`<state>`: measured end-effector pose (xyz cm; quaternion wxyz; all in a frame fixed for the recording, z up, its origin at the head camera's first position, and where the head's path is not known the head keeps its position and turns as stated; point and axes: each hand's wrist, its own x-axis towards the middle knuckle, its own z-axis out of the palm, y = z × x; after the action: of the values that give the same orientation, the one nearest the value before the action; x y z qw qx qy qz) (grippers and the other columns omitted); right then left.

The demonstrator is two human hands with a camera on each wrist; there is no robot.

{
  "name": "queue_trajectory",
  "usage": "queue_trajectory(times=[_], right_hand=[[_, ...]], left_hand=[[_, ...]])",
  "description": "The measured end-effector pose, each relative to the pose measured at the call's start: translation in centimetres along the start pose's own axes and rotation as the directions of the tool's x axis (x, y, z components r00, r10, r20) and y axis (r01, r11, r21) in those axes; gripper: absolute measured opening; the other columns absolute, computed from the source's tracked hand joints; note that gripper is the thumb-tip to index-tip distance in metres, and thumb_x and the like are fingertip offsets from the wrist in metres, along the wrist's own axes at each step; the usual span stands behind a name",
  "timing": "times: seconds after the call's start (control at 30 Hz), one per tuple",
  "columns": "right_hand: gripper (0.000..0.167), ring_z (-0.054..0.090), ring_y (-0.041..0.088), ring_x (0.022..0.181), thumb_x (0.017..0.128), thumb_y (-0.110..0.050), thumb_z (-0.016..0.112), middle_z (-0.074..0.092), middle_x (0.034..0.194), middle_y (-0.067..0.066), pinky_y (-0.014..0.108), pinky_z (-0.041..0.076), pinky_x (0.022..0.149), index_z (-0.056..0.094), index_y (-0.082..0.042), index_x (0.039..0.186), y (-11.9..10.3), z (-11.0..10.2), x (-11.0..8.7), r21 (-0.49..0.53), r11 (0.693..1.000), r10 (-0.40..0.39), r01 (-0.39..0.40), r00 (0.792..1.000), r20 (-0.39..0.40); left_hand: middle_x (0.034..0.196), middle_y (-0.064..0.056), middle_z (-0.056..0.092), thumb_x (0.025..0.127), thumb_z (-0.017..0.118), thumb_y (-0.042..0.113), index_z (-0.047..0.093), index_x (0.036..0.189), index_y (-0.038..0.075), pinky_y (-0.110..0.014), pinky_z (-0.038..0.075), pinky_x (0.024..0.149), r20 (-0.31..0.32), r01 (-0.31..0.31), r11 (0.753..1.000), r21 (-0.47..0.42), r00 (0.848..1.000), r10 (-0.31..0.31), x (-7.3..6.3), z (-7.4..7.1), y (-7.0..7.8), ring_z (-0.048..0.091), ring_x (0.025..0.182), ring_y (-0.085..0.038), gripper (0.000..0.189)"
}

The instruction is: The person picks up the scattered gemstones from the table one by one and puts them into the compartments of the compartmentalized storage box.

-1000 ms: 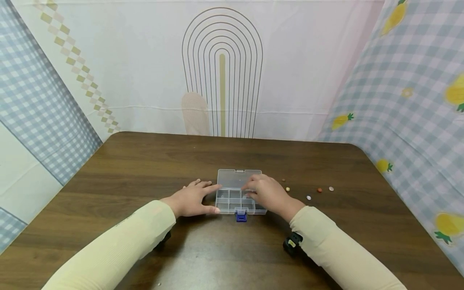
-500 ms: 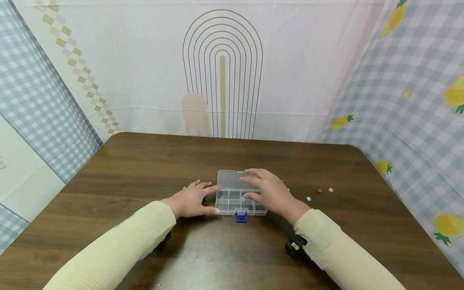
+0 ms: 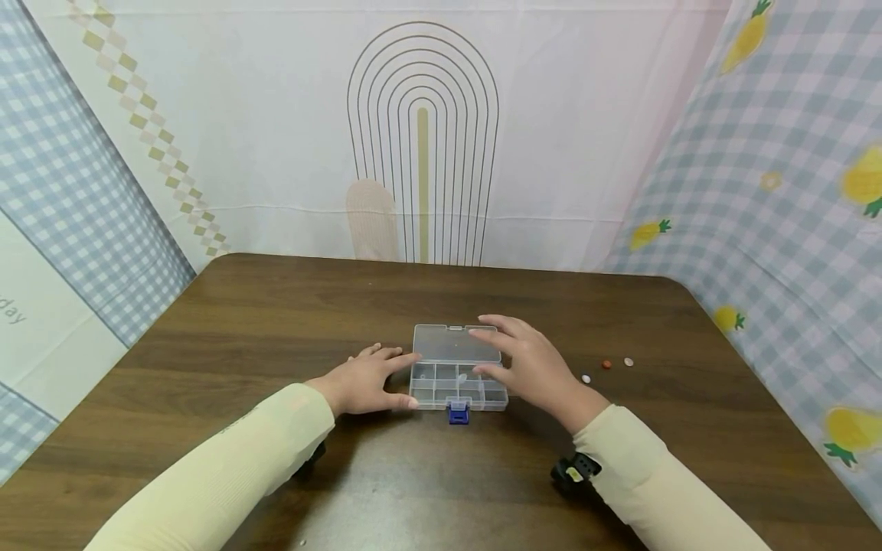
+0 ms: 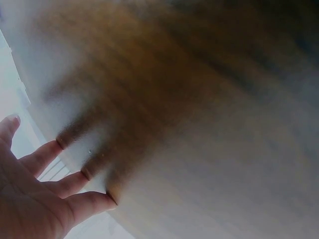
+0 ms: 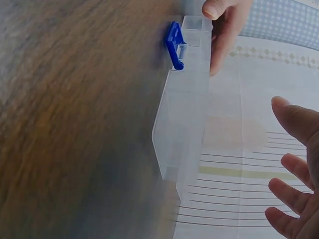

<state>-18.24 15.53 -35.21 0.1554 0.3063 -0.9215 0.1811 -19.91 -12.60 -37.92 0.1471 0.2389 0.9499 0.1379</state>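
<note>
A clear plastic compartment box (image 3: 448, 396) stands on the table with its lid (image 3: 455, 346) laid back and its blue latch (image 3: 458, 415) folded down in front. One compartment holds a small whitish piece (image 3: 462, 378). My left hand (image 3: 365, 381) lies on the tabletop with fingers spread, index finger and thumb at the box's left edge; in the left wrist view its fingertips (image 4: 109, 199) rest on the surface. Over the box's right side hovers my right hand (image 3: 534, 367), fingers parted and holding nothing. From the right wrist, that hand (image 5: 299, 189) is apart from the box (image 5: 184, 114).
Small button-like pieces lie to the right: a white one (image 3: 586, 379), a reddish-brown one (image 3: 606, 364) and a pale one (image 3: 628, 362). A tiny bit (image 3: 302, 542) lies near the front edge. Patterned cloth (image 3: 276, 138) hangs behind the brown table (image 3: 289, 306).
My right hand has lifted from the compartments, spread its fingers and drifted right, now covering some of the small pieces there. The left hand has stayed put.
</note>
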Motion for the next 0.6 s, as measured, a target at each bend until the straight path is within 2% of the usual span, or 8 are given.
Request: queue_trajectory(times=[0.33, 0.6], right_hand=[[0.055, 0.048, 0.032, 0.128, 0.081, -0.026, 0.079, 0.052, 0.14, 0.01, 0.052, 0.043, 0.098, 0.062, -0.011, 0.131, 0.7, -0.7, -1.2, 0.057, 0.998, 0.039, -0.039, 0.999, 0.0], [0.056, 0.049, 0.033, 0.126, 0.082, -0.022, 0.078, 0.052, 0.139, 0.01, 0.051, 0.047, 0.094, 0.06, -0.009, 0.132, 2.1, -1.2, -2.7, 0.146, 0.979, 0.139, -0.142, 0.99, 0.034]], left_hand=[[0.156, -0.008, 0.029, 0.082, 0.058, 0.069, 0.031, 0.151, 0.036, -0.069, 0.019, 0.106, 0.005, 0.001, 1.0, -0.017, 1.0, -0.001, -0.2, 0.1, -0.1, 0.014, 0.145, -0.042, 0.081], [0.157, -0.008, 0.029, 0.083, 0.057, 0.069, 0.032, 0.151, 0.035, -0.07, 0.019, 0.106, 0.013, -0.007, 1.0, -0.015, 1.0, 0.007, -0.1, -0.1, 0.0, 0.014, 0.145, -0.043, 0.081]])
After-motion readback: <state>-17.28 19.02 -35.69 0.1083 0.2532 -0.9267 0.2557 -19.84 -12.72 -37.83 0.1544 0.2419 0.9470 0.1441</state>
